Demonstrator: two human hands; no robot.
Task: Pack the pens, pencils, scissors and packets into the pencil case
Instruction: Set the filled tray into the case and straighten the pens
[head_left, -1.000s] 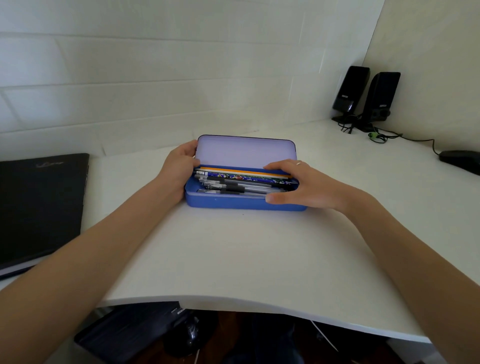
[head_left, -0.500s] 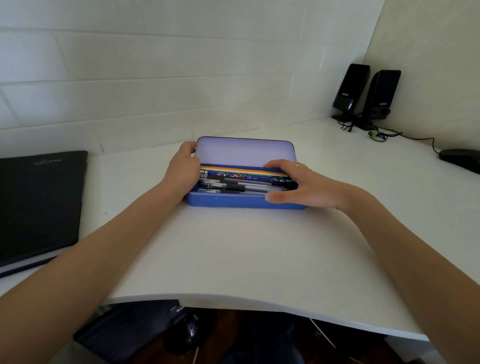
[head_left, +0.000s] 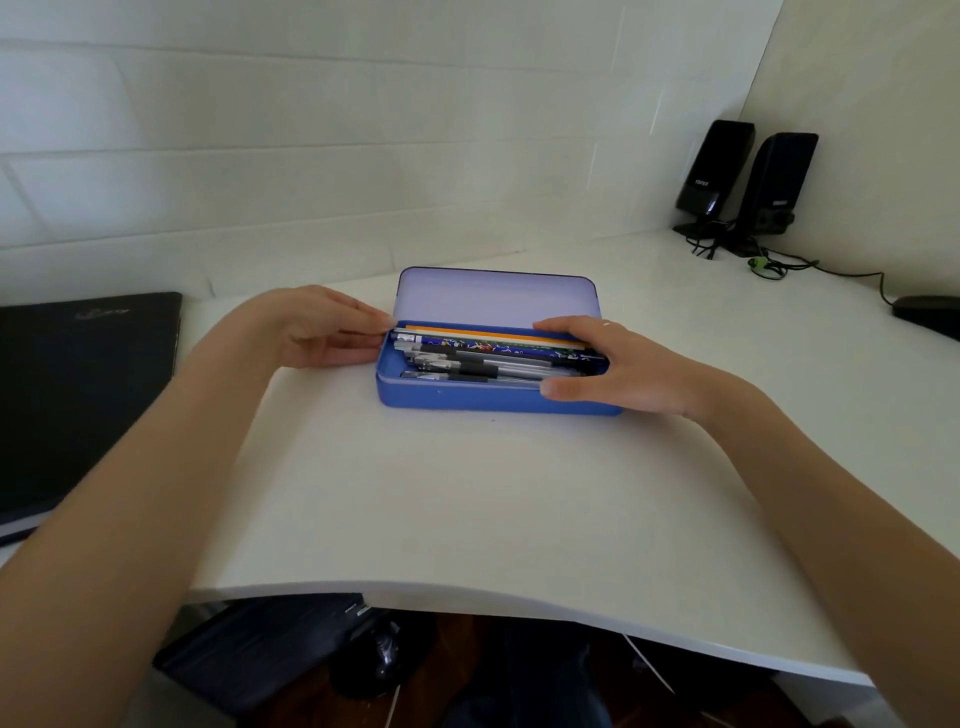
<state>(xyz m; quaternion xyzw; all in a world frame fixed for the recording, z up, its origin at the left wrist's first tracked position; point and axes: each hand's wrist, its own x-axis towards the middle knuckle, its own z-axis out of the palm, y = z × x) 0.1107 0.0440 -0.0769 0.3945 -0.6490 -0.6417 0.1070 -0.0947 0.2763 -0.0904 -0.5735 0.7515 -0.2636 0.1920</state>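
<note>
A blue pencil case lies open on the white desk, its pale lid standing up at the back. Inside lie several pens, a patterned blue pencil and an orange pencil. My right hand spans the case's right end, fingers on the back rim and thumb on the front wall. To the left of the case, my left hand has its fingers apart and its fingertips touch the left end. No scissors or packets show.
A closed black laptop lies at the left. Two black speakers with cables stand in the back right corner, and a dark flat object lies at the right edge. The desk's curved front edge is near me.
My left hand has come off the case's left end and drawn back to the left; only its fingertips touch now. My right hand stays on the right end.
</note>
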